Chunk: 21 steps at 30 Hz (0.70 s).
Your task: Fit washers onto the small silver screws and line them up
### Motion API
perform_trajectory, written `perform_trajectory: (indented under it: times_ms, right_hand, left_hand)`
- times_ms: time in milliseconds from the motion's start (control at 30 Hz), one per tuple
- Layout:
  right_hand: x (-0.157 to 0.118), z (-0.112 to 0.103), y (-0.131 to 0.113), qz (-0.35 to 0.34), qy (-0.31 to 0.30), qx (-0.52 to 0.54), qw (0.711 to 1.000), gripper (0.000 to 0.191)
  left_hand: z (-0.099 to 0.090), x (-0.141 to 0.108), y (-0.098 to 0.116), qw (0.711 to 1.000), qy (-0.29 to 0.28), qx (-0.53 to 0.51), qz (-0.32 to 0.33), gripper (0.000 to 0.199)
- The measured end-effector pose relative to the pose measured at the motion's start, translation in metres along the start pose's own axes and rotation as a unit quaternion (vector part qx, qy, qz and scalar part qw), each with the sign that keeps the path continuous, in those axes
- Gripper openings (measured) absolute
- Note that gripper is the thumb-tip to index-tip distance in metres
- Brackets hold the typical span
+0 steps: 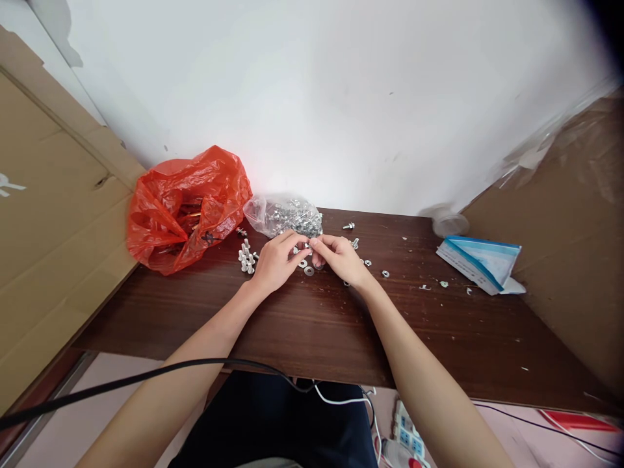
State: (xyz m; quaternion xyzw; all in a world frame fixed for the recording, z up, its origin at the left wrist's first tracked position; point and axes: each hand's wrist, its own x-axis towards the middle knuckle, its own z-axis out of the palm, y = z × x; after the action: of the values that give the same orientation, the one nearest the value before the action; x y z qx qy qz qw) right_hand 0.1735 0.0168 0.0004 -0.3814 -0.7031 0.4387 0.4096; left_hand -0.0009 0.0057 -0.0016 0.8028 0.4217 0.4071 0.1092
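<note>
Silvery fastener [307,246] | left hand [277,261], right hand [340,257]: grip pinched narrow on it | blue-white packet [480,265]: print illegible

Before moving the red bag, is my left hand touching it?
Apart: the head view shows bolts in the gap between left hand and red bag.

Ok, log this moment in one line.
left hand: pinching small metal part | right hand: pinching same part | nearby: washers, bolts, clear bag, red bag
</note>
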Motion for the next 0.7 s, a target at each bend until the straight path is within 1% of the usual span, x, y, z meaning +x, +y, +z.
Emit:
perform_trajectory:
  times_ms: [100,233,400,533,700]
  right_hand:
    - [0.0,0.0,0.001,-0.001,0.003,0.005,1.0,0.042]
    - [0.0,0.001,0.001,-0.006,0.014,0.012,1.0,0.04]
    - [-0.001,0.004,-0.005,-0.01,0.01,0.006,1.0,0.042]
    - [-0.001,0.009,-0.007,-0.015,0.005,0.014,1.0,0.039]
    - [-0.001,0.014,-0.004,-0.011,0.009,0.024,1.0,0.035]
  left_hand:
    - [0.0,0.0,0.0,1.0,0.003,-0.003,0.001,0.012]
    - [0.0,0.0,0.002,1.0,0.012,0.0,-0.005,0.02]
    - [-0.001,0.001,0.003,0.999,0.007,0.032,-0.023,0.026]
    - [0.0,0.0,0.002,0.998,0.008,0.048,-0.04,0.031]
    - [0.002,0.001,-0.001,0.998,0.019,0.026,-0.055,0.035]
